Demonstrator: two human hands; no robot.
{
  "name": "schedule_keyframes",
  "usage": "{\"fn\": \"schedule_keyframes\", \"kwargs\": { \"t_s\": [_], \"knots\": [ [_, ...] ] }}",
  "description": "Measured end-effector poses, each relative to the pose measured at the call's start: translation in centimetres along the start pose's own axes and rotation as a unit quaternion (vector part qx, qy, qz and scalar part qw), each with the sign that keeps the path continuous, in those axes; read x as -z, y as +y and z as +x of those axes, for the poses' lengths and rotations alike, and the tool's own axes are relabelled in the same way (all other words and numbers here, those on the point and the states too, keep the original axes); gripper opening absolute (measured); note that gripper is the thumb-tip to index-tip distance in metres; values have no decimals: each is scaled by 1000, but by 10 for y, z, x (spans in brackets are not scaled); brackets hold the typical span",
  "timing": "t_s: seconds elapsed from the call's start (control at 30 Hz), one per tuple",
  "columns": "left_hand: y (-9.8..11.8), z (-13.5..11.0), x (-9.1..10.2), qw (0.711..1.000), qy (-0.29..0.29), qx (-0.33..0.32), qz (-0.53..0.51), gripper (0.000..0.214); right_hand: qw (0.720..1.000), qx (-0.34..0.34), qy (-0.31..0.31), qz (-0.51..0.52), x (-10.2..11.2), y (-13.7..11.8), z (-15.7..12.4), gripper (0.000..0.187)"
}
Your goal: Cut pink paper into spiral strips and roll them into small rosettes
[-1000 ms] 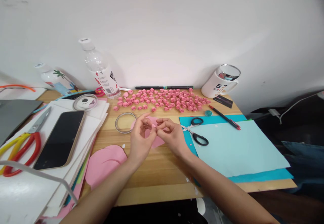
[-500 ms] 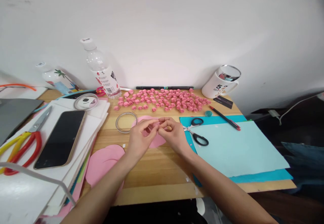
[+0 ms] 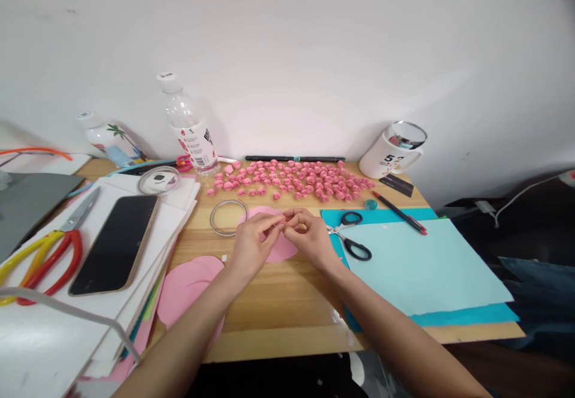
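Note:
My left hand (image 3: 251, 243) and my right hand (image 3: 311, 239) meet over the middle of the wooden table (image 3: 287, 302), fingertips pinched together. Between them is a small pink paper piece (image 3: 283, 223), mostly covered by the fingers. Under the hands lies a pink paper circle (image 3: 282, 252). Left of my left hand sits a ring-shaped roll of tape (image 3: 214, 225). Black-handled scissors (image 3: 358, 250) rest just right of my right hand, partly on blue paper. Beyond the hands spread many small rolled pink paper roses (image 3: 309, 177).
More pink paper circles (image 3: 182, 287) lie near my left forearm. At left, a phone (image 3: 115, 245) and red-yellow scissors (image 3: 69, 254) rest on stacked paper. Light blue sheets (image 3: 417, 272) and a pen (image 3: 399, 213) lie right. A bottle (image 3: 195, 140) and mug (image 3: 389, 157) stand along the wall.
The view has shifted slightly, so things at the left appear a little further right. Both hands stay pinched together in the same place, with only small finger movements.

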State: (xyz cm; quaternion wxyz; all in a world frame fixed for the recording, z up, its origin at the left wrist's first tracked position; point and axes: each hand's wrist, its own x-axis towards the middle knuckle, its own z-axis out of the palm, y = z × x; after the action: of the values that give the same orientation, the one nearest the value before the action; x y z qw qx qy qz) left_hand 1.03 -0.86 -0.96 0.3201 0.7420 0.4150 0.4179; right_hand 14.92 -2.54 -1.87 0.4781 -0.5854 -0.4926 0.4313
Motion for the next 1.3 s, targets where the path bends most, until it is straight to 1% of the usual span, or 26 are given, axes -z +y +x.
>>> {"fn": "schedule_keyframes", "kwargs": {
  "t_s": [0.1, 0.27, 0.37, 0.4, 0.47, 0.53, 0.57, 0.6, 0.67, 0.73, 0.8, 0.87, 0.9, 0.93, 1.0, 1.07, 1.17, 1.2, 1.27, 1.3],
  "knots": [
    [-2, 0, -1, 1000, 16, -20, 17, 19, 1000, -3, 1, 0, -1, 1, 1, 8],
    [-2, -1, -3, 1000, 14, 18, -22, 20, 1000, 7, 12, 3, -4, 2, 1, 9],
    [-1, -2, -3, 999, 26, 16, -26, 19, 1000, 15, 10, -10, -3, -1, 1, 10],
    [-1, -2, -2, 999, 36, 13, -24, 18, 1000, 20, 1, -20, -2, -2, 2, 11],
    [-2, 0, 1, 997, 71, 13, -26, 17, 997, 40, -36, -47, 2, -7, 6, 12],
    [-3, 2, 7, 991, 132, 20, -26, 16, 989, 89, -81, -87, 4, -11, 11, 12],
    [-4, 4, 11, 985, 170, 30, -19, 17, 980, 130, -95, -119, 3, -13, 14, 12],
    [-6, 6, 15, 976, 216, 39, -16, 18, 965, 179, -109, -161, 0, -15, 16, 13],
    [-10, 10, 23, 957, 284, 51, -9, 22, 916, 269, -141, -263, -10, -18, 19, 20],
    [-15, 13, 29, 944, 326, 48, 6, 24, 863, 315, -167, -359, -26, -19, 20, 26],
    [-19, 15, 33, 931, 361, 41, 22, 24, 820, 346, -170, -423, -42, -18, 21, 20],
    [-21, 15, 35, 928, 369, 37, 44, 24, 791, 370, -176, -455, -55, -18, 23, 15],
    [-22, 15, 36, 928, 367, 34, 56, 24, 785, 377, -176, -459, -59, -17, 24, 15],
    [-22, 14, 36, 928, 364, 27, 71, 24, 784, 385, -176, -455, -62, -18, 26, 16],
    [-22, 13, 37, 929, 356, -1, 102, 22, 794, 396, -172, -429, -64, -21, 30, 16],
    [-21, 12, 38, 928, 349, -37, 127, 22, 817, 394, -177, -383, -61, -27, 30, 15],
    [-18, 10, 38, 925, 352, -70, 125, 20, 869, 353, -201, -282, -52, -38, 23, 14],
    [-16, 10, 37, 924, 357, -74, 116, 19, 886, 337, -198, -250, -49, -41, 19, 14],
    [-11, 9, 34, 923, 369, -69, 86, 18, 903, 332, -184, -204, -41, -44, 12, 11],
    [-8, 10, 33, 921, 380, -60, 63, 18, 905, 340, -170, -190, -37, -43, 9, 15]
  ]
}}
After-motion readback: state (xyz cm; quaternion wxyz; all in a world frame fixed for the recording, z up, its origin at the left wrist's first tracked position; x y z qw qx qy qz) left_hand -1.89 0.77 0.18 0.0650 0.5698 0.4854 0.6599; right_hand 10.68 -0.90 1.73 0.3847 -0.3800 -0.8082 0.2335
